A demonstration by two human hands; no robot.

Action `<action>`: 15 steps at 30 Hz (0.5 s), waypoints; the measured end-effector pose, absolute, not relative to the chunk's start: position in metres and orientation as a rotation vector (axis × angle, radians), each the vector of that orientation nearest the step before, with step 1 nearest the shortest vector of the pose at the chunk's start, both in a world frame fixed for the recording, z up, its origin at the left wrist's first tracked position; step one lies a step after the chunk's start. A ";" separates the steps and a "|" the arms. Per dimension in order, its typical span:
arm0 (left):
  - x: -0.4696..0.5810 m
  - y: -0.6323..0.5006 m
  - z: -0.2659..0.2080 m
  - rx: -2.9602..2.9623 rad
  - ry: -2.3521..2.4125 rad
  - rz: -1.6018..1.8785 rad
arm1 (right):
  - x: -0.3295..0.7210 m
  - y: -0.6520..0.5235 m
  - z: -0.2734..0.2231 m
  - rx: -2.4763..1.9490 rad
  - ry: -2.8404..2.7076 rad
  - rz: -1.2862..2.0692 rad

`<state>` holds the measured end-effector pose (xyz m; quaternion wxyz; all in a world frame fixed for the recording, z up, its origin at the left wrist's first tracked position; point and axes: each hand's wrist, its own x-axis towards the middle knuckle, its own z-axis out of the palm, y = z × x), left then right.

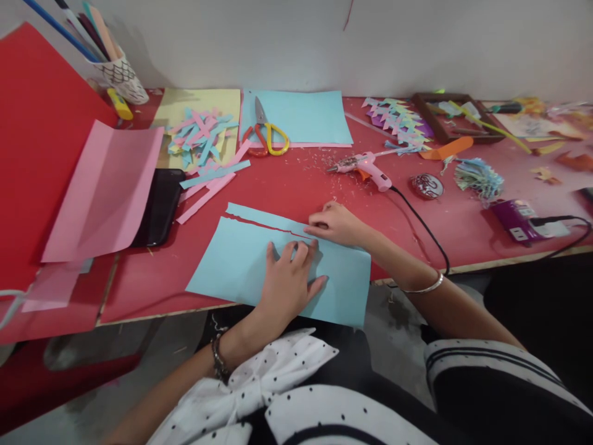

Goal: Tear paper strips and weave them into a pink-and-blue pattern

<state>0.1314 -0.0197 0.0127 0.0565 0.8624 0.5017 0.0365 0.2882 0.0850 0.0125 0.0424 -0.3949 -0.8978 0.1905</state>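
Note:
A light blue paper sheet (231, 262) lies at the near edge of the red table (296, 185). My left hand (290, 278) presses flat on it, fingers spread. A narrow blue strip (264, 217) is partly torn from the sheet's far edge, the split running from the left. My right hand (333, 224) pinches that strip where the tear ends.
Scissors (266, 133) rest on another blue sheet (306, 114). A pink glue gun (365, 167) with a black cord lies right of centre. Cut pink and blue strips (204, 139), a folded pink sheet (104, 191), a black phone (160, 207) and a cup of rolled papers (118, 74) are left.

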 end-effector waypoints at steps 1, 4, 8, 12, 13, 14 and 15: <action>0.131 -0.020 0.013 2.620 1.519 0.104 | 0.290 0.085 0.012 -1.203 -2.740 0.570; 0.132 -0.020 0.014 2.625 1.523 0.075 | 0.294 0.085 0.010 -1.197 -2.746 0.565; 0.133 -0.019 0.015 2.630 1.529 0.064 | 0.296 0.086 0.009 -1.205 -2.742 0.612; 0.133 -0.019 0.014 2.634 1.530 0.060 | 0.296 0.087 0.009 -1.188 -2.711 0.653; 0.133 -0.019 0.014 2.636 1.530 0.063 | 0.296 0.086 0.009 -1.183 -2.707 0.661; 0.132 -0.019 0.014 2.637 1.530 0.066 | 0.296 0.086 0.009 -1.180 -2.702 0.667; 0.132 -0.020 0.014 2.639 1.530 0.070 | 0.296 0.086 0.009 -1.178 -2.697 0.671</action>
